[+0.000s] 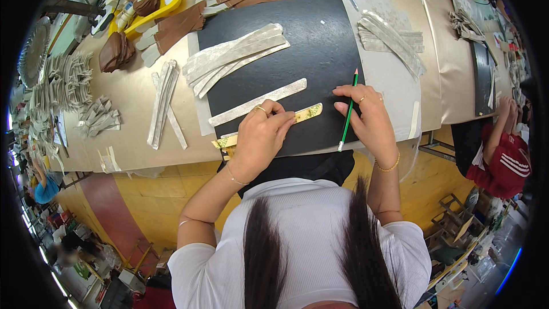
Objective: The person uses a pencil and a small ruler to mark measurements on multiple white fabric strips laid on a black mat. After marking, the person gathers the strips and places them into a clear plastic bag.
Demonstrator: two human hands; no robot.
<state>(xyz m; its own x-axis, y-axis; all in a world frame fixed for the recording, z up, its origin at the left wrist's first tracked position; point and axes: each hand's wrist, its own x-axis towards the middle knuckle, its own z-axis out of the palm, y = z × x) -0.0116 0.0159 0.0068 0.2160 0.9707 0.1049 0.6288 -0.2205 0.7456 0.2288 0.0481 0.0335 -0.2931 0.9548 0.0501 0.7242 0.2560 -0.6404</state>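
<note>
Fingers [281,119] of the left hand [258,137] are clamped together on a patterned yellow strip [310,112], over the near part of the black board [320,40], whose close edge runs just below this grip! A pale strip [269,99] lies just beyond it, stacked pale strips [243,51] farther out. Right of the grip, bare board opens up, before the right hand [374,120], holding a green pencil [349,113] across thumb and index finger. The yellow strip's middle vanishes under the left hand; whether it's lifted or flat, I can't tell.
</note>
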